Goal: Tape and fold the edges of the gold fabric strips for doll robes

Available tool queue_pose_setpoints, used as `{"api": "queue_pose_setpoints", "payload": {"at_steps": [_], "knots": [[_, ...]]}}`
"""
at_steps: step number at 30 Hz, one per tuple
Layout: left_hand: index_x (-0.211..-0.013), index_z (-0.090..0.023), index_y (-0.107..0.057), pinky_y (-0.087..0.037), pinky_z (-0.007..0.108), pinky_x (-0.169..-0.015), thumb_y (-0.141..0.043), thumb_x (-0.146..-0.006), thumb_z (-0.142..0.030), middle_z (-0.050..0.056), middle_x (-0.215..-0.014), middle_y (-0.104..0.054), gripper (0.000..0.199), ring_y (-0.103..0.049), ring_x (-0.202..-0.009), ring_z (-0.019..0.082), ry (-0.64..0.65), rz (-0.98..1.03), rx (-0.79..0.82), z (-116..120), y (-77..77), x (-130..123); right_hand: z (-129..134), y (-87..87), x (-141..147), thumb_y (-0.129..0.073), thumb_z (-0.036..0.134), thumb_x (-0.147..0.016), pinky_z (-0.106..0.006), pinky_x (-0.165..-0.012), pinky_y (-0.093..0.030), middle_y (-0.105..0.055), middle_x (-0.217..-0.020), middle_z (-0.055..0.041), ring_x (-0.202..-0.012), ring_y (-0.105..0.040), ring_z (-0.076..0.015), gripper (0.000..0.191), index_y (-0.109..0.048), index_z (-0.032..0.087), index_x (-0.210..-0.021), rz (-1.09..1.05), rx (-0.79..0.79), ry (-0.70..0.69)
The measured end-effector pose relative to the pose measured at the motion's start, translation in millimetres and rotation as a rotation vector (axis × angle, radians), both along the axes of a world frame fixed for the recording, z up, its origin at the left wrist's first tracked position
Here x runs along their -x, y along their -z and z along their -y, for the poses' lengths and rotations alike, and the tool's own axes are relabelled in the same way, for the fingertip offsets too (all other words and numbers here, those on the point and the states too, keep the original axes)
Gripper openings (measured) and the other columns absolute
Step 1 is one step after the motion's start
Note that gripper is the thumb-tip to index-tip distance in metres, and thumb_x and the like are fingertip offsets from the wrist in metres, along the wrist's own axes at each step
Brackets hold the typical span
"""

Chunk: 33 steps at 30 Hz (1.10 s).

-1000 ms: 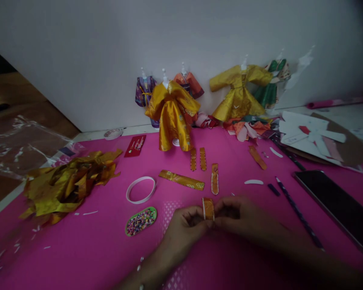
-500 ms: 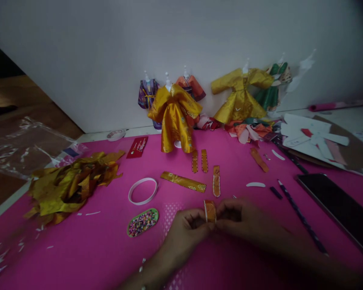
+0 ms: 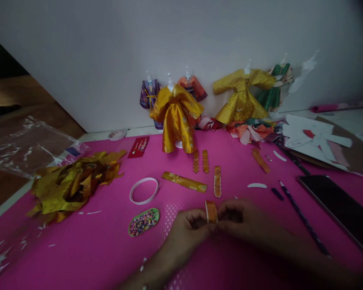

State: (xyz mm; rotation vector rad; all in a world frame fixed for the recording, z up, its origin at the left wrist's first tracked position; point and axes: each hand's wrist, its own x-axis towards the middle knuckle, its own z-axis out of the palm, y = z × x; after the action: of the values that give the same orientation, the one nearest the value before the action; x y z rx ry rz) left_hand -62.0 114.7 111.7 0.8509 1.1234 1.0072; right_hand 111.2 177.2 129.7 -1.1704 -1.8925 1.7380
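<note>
My left hand (image 3: 187, 228) and right hand (image 3: 240, 219) meet low over a pink work surface (image 3: 103, 257), forearms angling in from the lower corners, fingers curled and thumbs nearly touching. Both hold a small orange-gold brocade strip (image 3: 211, 212) with a white edge, raised between them, fingertips pinched narrow at its lower end; in the dim, soft view, it looks folded over, though I cannot be certain. Just beyond lies a stitched orange tab (image 3: 218, 182), with a longer gold brocade band (image 3: 184, 182) to its left. A green oval tray of beads (image 3: 143, 222) sits left of my left hand, a white ring (image 3: 144, 191) behind it. On the right, a dark patterned pencil (image 3: 304, 219) and a black smartphone (image 3: 340, 209) border my right forearm. Bare pink surface opens between the bead tray and the heap of gold fabric scraps (image 3: 75, 185); at the far edge, gold-robed doll forms (image 3: 177, 117) stand before the pale wall (image 3: 175, 36).
</note>
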Motion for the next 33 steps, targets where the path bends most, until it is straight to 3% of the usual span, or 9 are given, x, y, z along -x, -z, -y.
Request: {"api": "queue_pose_setpoints", "payload": {"at_steps": [8, 19, 33], "knots": [[-0.066, -0.018, -0.072, -0.045, 0.025, -0.063, -0.083, -0.066, -0.032, -0.001, -0.062, -0.071, 0.017, -0.061, -0.06, 0.013, -0.002, -0.008, 0.005, -0.7, -3.1, 0.0, -0.8, 4.2, -1.5, -0.072, 0.034, -0.07, -0.028, -0.057, -0.037, -0.062, -0.066, -0.0001, -0.06, -0.052, -0.0151, 0.015, -0.072, 0.021, -0.078, -0.04, 0.058, 0.0], [-0.067, -0.018, -0.072, -0.045, 0.025, -0.063, -0.083, -0.064, -0.035, -0.001, -0.063, -0.07, 0.02, -0.061, -0.059, 0.013, 0.011, 0.005, 0.01, -1.4, -3.7, 1.2, -1.5, 1.3, -1.2, -0.071, 0.026, -0.07, -0.027, -0.055, -0.035, -0.063, -0.065, 0.001, -0.059, -0.051, -0.0137, 0.009, -0.072, 0.02, -0.076, -0.054, 0.062, 0.003], [-0.064, -0.017, -0.073, -0.045, 0.024, -0.063, -0.08, -0.064, -0.03, -0.001, -0.062, -0.071, 0.014, -0.06, -0.059, 0.012, 0.002, -0.01, 0.02, -2.1, -5.5, 0.1, 1.5, -0.4, -1.1, -0.071, 0.028, -0.072, -0.027, -0.054, -0.034, -0.06, -0.063, 0.0025, -0.057, -0.049, -0.0127, 0.008, -0.071, 0.021, -0.075, -0.055, 0.049, 0.009]]}}
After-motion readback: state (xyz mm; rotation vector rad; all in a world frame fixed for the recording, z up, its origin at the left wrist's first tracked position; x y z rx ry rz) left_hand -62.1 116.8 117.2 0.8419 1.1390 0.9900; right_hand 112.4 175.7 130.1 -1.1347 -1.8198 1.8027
